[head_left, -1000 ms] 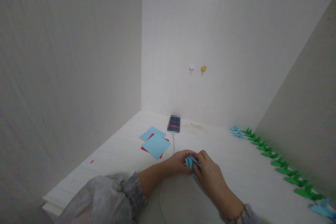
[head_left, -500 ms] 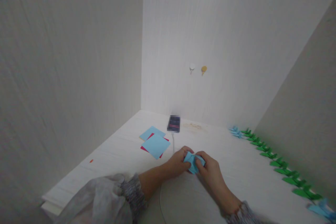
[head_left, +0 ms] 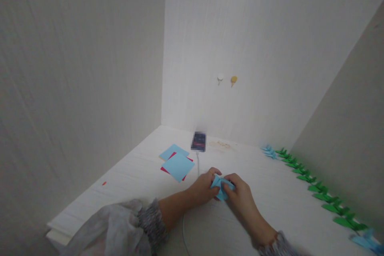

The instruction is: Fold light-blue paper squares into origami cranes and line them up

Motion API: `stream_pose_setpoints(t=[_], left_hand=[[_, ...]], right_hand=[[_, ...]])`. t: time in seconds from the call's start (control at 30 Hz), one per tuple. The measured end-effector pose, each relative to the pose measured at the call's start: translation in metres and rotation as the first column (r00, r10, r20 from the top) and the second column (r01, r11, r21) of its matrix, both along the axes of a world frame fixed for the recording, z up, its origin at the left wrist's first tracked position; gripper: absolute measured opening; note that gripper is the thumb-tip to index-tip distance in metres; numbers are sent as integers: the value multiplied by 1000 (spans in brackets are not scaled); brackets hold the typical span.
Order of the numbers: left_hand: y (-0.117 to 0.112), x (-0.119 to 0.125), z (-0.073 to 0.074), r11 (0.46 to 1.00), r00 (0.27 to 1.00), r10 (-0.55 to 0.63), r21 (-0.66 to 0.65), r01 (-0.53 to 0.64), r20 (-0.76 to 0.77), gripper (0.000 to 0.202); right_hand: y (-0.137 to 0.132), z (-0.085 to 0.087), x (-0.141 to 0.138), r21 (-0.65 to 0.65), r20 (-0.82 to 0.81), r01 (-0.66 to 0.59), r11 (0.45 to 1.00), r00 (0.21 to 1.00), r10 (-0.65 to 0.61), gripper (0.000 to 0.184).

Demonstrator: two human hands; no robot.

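Observation:
A small piece of folded light-blue paper (head_left: 221,194) is held between both hands above the white table. My left hand (head_left: 206,186) pinches its left side, thumb on the near face and a ring on one finger. On the right side of the same paper, my right hand (head_left: 240,192) is closed with thumb and fingers. Parts of the paper are hidden by the fingers. Left of my hands lie flat light-blue square sheets (head_left: 178,167), with a red sheet (head_left: 163,171) sticking out from under the front one.
A blurred dark device (head_left: 199,141) stands at the back, with a white cable (head_left: 184,232) running toward me. Green folded paper figures (head_left: 319,188) line the right side, with blue ones (head_left: 269,151) at the row's ends. Two hooks (head_left: 234,80) are on the back wall. An orange scrap (head_left: 104,183) lies left.
Both hands stay in nearly the same place on the blue paper. The paper and fingers have shifted very slightly. The camera view has moved a little.

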State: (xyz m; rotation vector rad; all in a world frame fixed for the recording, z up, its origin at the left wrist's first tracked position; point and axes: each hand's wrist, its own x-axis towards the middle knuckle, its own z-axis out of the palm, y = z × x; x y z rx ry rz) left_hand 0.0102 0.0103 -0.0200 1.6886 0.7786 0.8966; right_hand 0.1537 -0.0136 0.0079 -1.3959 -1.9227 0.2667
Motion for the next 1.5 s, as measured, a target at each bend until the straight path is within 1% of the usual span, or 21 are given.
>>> stream_pose_setpoints(t=[0.07, 0.17, 0.27, 0.37, 0.53, 0.67, 0.8, 0.93, 1.03, 1.17, 1.27, 1.37, 1.43, 1.5], left_hand=[[0, -1, 1, 999, 999, 23, 27, -23, -29, 36], [-2, -2, 6, 999, 998, 44, 32, -43, -44, 31], [-4, -3, 13, 999, 998, 48, 22, -47, -45, 27], [-5, -3, 16, 999, 999, 32, 17, -31, -16, 25], [-3, -2, 13, 1000, 997, -23, -3, 24, 70, 24], [-2, -1, 12, 998, 989, -26, -46, 33, 146, 22], [0, 0, 9, 992, 974, -9, -120, 37, 225, 20], [1, 0, 6, 972, 974, -2, -227, 55, 228, 29], [-1, -2, 11, 962, 973, -21, -260, 82, 229, 35], [-4, -4, 17, 981, 972, -13, -187, 58, 233, 30], [-1, -4, 13, 990, 976, -16, -132, 45, 215, 34], [3, -3, 7, 993, 973, 16, -118, 11, 229, 34], [4, -3, 6, 997, 972, 31, -82, -13, 233, 34], [4, -3, 8, 998, 975, 47, -46, -38, 217, 34]], right_hand=[[2, -3, 1, -33, -38, -10, 999, 999, 9, 16], [3, -6, 2, -69, -79, -19, 997, 997, 14, 18], [0, -5, 2, -48, -60, -25, 999, 998, 22, 20], [-3, -1, 1, -12, -39, -38, 999, 999, 38, 20], [-5, 3, 2, -8, -64, -41, 999, 997, 40, 20], [-4, 3, 4, 26, -134, -73, 997, 988, 75, 19], [-4, 2, 7, 119, -171, -143, 983, 972, 162, 19], [-3, 1, 9, 187, -171, -235, 954, 948, 267, 18], [-4, 2, 8, 201, -180, -259, 945, 938, 295, 19], [-5, 2, 8, 208, -219, -264, 942, 926, 308, 19], [-6, 3, 7, 174, -256, -269, 947, 916, 307, 17], [-8, 5, 4, 109, -313, -247, 963, 911, 269, 16], [-9, 6, 1, 76, -348, -241, 968, 903, 252, 17], [-11, 8, -1, 63, -347, -236, 970, 906, 243, 17]])
